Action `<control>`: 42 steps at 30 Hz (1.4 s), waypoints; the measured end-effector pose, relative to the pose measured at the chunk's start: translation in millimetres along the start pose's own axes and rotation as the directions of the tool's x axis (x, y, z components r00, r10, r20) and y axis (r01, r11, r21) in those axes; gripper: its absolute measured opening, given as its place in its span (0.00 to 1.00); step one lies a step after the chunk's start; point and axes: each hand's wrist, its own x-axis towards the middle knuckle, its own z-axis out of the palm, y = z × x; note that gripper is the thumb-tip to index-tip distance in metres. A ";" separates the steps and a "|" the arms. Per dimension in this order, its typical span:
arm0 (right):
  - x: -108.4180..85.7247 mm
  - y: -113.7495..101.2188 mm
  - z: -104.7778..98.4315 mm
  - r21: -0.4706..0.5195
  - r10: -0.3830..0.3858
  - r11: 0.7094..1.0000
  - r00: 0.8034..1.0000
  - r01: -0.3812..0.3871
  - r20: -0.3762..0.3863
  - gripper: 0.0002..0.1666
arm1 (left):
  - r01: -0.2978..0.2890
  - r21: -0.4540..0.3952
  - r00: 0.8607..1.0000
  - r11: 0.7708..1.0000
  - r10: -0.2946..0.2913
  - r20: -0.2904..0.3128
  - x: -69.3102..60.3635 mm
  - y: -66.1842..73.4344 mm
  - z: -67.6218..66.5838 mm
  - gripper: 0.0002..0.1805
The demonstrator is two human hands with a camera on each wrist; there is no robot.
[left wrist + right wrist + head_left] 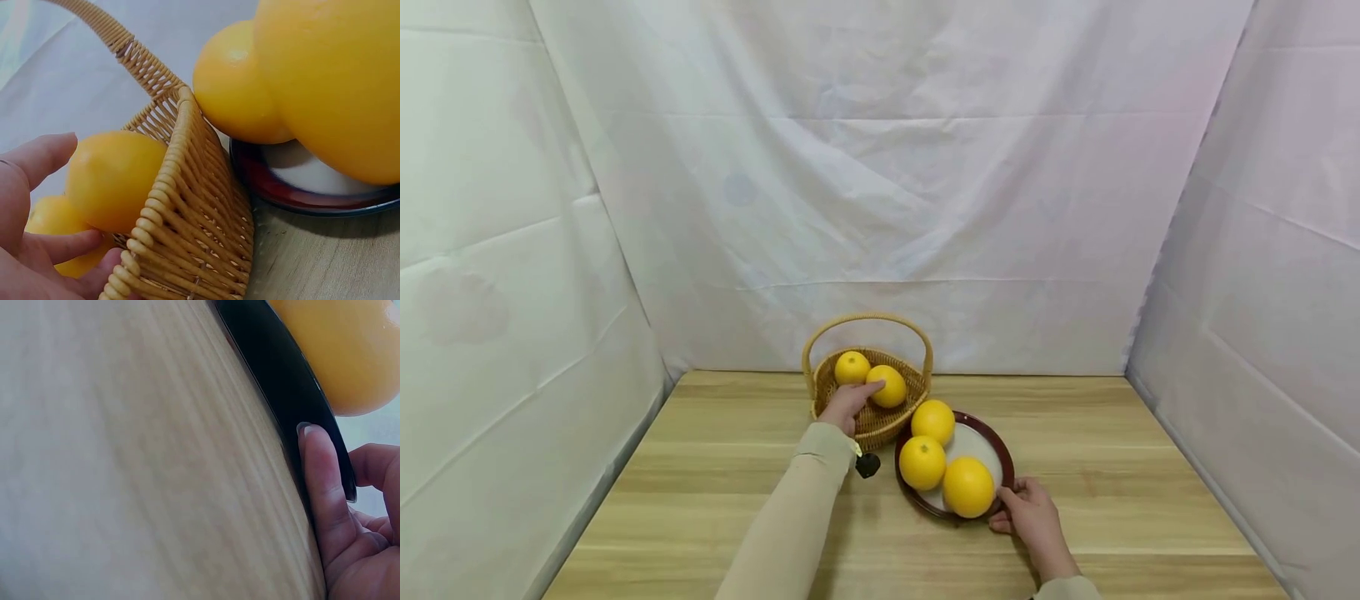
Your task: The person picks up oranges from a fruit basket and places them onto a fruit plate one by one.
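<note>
A wicker basket with a tall arched handle holds two oranges: one at the left and one at the right. My left hand reaches in over the near side of the basket. Its thumb and fingers are spread around the right-hand orange, with a fingertip against its lower side. A round plate with a dark red rim and white middle carries three more oranges, the nearest one at the front. My right hand pinches the plate's right front rim between thumb and fingers.
Basket and plate stand side by side on a wood-grain table. White cloth hangs behind and on both sides. A small black object shows at my left wrist.
</note>
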 end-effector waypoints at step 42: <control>4.2 -0.3 1.0 -0.008 -0.003 1.000 1.000 0.003 -0.002 0.18 | 0.117 0.091 0.991 0.989 -0.121 0.048 23.2 -2.4 3.5 0.58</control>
